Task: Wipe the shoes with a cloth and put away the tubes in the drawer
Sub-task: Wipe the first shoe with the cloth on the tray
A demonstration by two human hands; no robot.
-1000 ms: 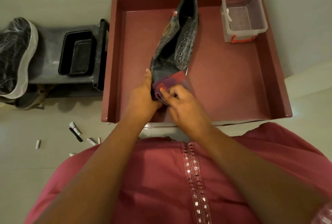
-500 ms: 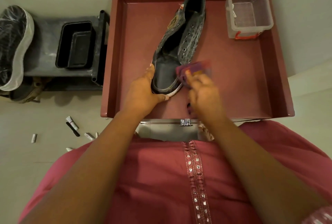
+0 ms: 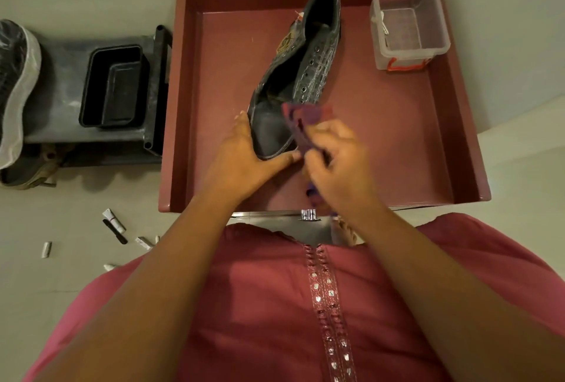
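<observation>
A dark grey lace-up shoe [image 3: 301,69] lies on the maroon tray-like tabletop [image 3: 397,143], toe toward me. My left hand [image 3: 244,158] grips the toe end of the shoe from the left. My right hand [image 3: 333,161] holds a purple-red cloth [image 3: 305,118] against the right side of the toe. Several small white and black tubes [image 3: 113,224] lie scattered on the floor at the lower left. A metal drawer handle [image 3: 308,214] shows below the table's front edge.
A clear plastic box [image 3: 408,22] stands at the tabletop's back right corner. Left of the table is a dark low rack [image 3: 61,91] with a black tub [image 3: 114,86]. Another shoe wrapped in plastic [image 3: 15,84] sits at the far left.
My right hand with the cloth moved from the toe out to the right, then back against the toe's right side. The left hand kept its grip on the shoe.
</observation>
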